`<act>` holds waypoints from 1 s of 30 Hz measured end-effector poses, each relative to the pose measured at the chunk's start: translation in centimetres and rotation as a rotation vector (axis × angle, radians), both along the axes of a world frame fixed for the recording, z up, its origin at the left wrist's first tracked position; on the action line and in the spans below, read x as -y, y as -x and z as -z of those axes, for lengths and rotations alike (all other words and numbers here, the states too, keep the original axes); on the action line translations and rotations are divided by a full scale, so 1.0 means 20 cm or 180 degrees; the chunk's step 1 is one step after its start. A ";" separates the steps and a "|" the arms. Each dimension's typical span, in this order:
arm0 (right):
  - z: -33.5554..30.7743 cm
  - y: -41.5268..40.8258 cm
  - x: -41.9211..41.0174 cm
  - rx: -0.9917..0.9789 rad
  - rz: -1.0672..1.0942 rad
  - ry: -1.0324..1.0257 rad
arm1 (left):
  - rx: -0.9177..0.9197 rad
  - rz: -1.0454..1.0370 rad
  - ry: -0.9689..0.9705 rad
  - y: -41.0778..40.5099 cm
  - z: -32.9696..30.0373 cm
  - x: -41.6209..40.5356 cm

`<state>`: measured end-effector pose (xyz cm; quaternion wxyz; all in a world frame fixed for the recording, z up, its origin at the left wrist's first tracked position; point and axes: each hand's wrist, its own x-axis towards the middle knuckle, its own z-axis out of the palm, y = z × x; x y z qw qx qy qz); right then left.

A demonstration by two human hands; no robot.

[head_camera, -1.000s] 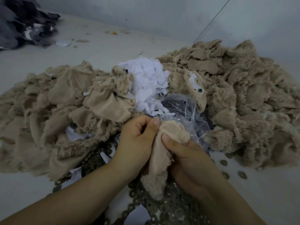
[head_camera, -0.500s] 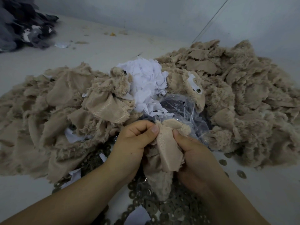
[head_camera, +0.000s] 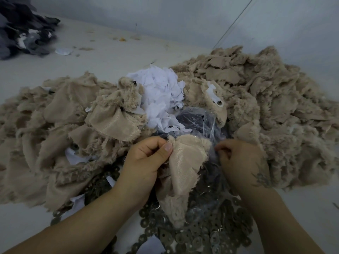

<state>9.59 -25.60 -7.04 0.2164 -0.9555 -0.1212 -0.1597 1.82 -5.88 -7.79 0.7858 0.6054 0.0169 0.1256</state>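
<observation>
My left hand (head_camera: 146, 158) pinches the top edge of a beige plush fabric piece (head_camera: 181, 169), thumb on its smooth backing; the furry lower end hangs down over the washers. My right hand (head_camera: 242, 162) is to the right of the piece, off it, fingers curled at the edge of a clear plastic bag (head_camera: 200, 123) with dark contents. Whether those fingers pinch anything is hidden.
Beige plush cut pieces lie in a left heap (head_camera: 60, 129) and a larger right heap (head_camera: 271, 99). White scraps (head_camera: 161, 96) sit between them. Several dark round washers (head_camera: 194, 235) cover the table near me. Dark grey fabric (head_camera: 20, 28) lies far left.
My right hand has let go of the beige piece and moved right to the plastic bag. My left hand still holds the piece in the same place.
</observation>
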 end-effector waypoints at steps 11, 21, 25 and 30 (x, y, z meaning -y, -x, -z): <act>0.04 -0.09 -0.03 -0.0715 -0.0224 0.0930 | -0.0078 -0.0059 0.0048 0.00 0.00 0.01; 0.06 -0.06 -0.03 -0.0286 0.0133 0.0430 | -0.0059 -0.0063 0.0108 0.00 -0.01 -0.01; 0.06 -0.05 -0.02 -0.0034 0.0403 0.0199 | -0.0046 -0.0057 0.0150 0.00 -0.01 -0.01; 0.08 -0.04 -0.05 0.0085 0.0406 -0.0712 | -0.0052 -0.0062 0.0163 0.00 0.00 0.00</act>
